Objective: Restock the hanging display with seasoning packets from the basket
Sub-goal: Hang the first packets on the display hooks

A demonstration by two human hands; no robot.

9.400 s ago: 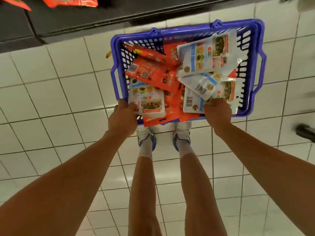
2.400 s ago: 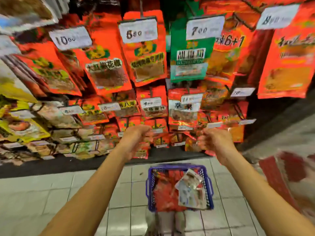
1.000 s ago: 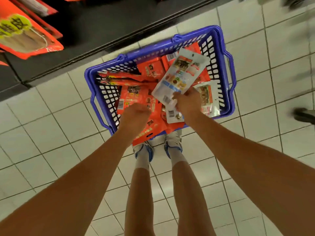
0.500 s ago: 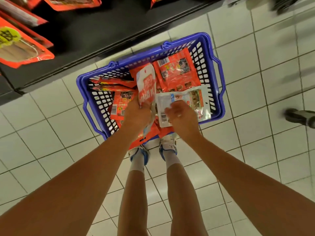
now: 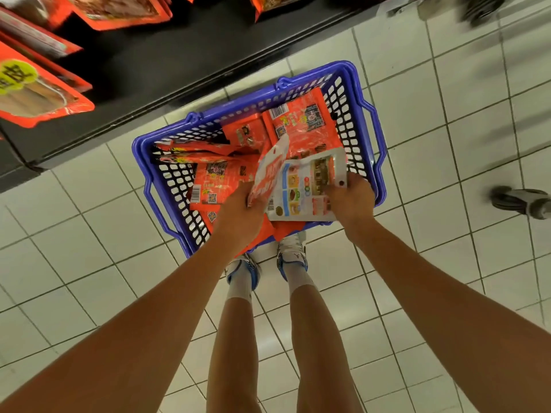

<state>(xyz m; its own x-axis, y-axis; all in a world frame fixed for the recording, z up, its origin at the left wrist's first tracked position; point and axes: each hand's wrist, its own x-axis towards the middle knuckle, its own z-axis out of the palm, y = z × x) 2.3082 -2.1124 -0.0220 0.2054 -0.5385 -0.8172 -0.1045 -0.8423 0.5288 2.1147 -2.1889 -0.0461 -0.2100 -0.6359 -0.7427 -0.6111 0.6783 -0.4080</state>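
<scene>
Both hands raised packets since earlier: left (image 5: 238,204) red-white (image 5: 269,168) (tilted), right (image 5: 351,198) white (image 5: 310,186).

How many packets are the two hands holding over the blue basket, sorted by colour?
orange-and-white packet, held by the left hand: 1
white packet with food pictures, held by the right hand: 1
Total: 2

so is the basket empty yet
No. The basket still holds several orange packets; both hands, left and right, grip packets over it.
</scene>
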